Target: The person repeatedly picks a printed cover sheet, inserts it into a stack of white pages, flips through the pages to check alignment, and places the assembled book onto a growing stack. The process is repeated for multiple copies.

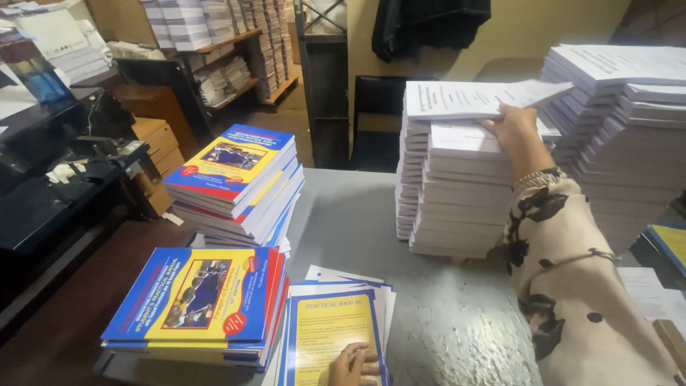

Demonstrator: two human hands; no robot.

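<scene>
head | right hand [516,125] grip lifts white booklet [471,98] | left hand [352,364] flat on yellow cover [330,325]

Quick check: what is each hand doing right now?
Left hand: flat on the yellow cover sheet, holding nothing.
Right hand: grips the white booklet, lifting it.

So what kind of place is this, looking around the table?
Probably a book bindery or print shop: tall stacks of white unbound page blocks, piles of finished blue-and-yellow softcover books, loose yellow covers, and paper-filled shelves.
</scene>
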